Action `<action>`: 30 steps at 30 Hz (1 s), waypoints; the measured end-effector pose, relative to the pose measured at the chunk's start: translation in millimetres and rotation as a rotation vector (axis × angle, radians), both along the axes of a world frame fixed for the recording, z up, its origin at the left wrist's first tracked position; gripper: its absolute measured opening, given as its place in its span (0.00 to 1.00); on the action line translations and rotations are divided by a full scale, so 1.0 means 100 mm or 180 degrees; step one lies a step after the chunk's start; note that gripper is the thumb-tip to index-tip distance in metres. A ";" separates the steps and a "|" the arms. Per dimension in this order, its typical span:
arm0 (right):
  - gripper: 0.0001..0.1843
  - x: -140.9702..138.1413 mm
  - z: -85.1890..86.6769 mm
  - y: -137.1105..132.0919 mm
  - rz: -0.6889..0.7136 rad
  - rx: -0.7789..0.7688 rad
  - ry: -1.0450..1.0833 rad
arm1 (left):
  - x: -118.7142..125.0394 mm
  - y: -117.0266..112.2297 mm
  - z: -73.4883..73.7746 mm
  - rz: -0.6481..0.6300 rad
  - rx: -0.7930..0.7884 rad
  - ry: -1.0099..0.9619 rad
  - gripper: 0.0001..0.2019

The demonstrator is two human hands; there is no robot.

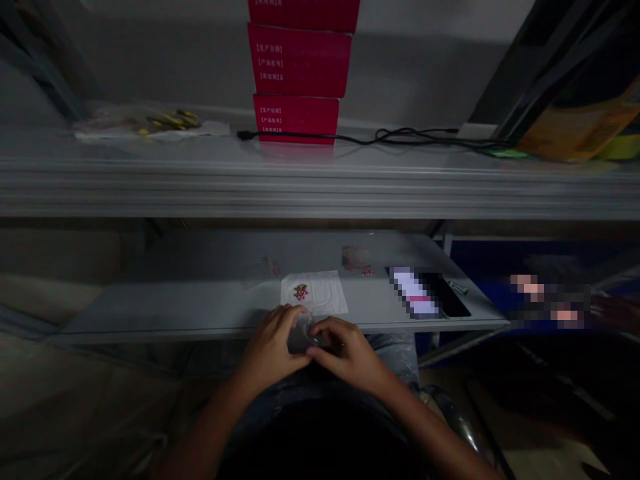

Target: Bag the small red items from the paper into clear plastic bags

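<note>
Both my hands meet at the near edge of a grey table point(200, 300). My left hand point(273, 347) and my right hand point(350, 353) have their fingers closed on a small clear plastic bag point(305, 333) held between them. Just beyond the bag, a white sheet of paper point(325, 293) lies on the table with a little heap of small reddish parts point(301, 291) on it. The scene is dim and what is inside the bag cannot be made out.
A phone point(430, 293) lies at the table's right. Another clear bag with reddish bits point(357, 260) sits behind the paper. A shelf point(320, 180) above carries stacked red boxes point(297, 73), a black cable point(400, 137), a bag of yellow items point(145, 123).
</note>
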State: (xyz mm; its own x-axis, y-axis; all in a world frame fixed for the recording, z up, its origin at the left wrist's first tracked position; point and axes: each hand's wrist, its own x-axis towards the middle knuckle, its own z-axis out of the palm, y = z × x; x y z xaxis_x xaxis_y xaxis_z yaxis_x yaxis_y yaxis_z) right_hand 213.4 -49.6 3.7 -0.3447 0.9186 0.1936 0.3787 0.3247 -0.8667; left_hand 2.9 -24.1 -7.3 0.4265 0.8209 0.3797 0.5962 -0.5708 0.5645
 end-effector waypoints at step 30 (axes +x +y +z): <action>0.22 0.18 0.03 -0.07 0.0824 -0.0098 0.0072 | 0.05 -0.13 -0.29 -0.0474 -0.0754 -0.0581 0.27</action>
State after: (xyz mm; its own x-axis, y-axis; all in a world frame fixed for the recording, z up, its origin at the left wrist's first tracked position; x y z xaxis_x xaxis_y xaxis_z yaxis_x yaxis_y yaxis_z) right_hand 231.8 -56.3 6.8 -0.5649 0.8059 0.1773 0.2667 0.3817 -0.8850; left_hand 8.0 -36.7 -36.6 0.4908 0.8294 0.2669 0.3929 -0.4841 0.7818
